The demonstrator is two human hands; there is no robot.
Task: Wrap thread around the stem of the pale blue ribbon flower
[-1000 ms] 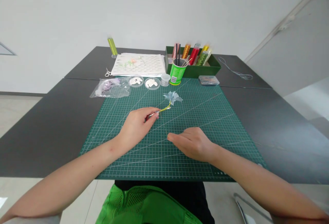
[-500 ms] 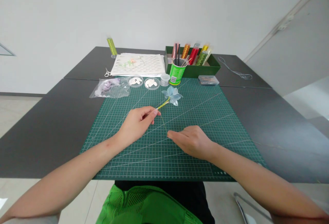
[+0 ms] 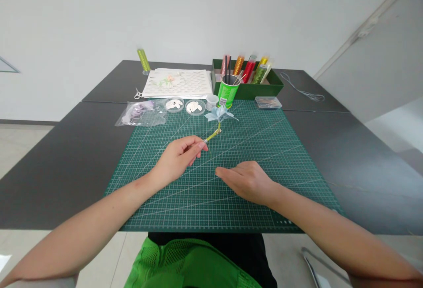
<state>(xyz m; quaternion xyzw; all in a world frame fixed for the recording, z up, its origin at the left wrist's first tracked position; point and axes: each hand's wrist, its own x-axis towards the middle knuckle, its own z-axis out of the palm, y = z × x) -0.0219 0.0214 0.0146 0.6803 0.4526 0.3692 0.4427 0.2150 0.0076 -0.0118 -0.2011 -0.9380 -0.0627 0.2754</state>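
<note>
My left hand [image 3: 185, 153] pinches the green-wrapped stem of a pale blue artificial flower [image 3: 219, 114] between thumb and fingers. The bloom tilts up and away, above the green cutting mat [image 3: 264, 147]. To the right and nearer me, my right hand [image 3: 246, 180] is closed, thumb and finger pressed together. Half a second ago a fine green thread ran from the stem to these fingertips; now only a faint trace of it shows below the left fingers.
Behind the mat stand a green can [image 3: 227, 94] with sticks and a dark green box [image 3: 264, 89] of thread spools. Two dishes of white pieces [image 3: 194, 107], a plastic bag [image 3: 142, 112], small scissors [image 3: 138, 94] and a clear case [image 3: 268, 102] lie along the mat's far edge.
The flower has turned in my left fingers, so its bloom now faces upward and shows from the side. Both hands stay in nearly the same place. The thread has become harder to see.
</note>
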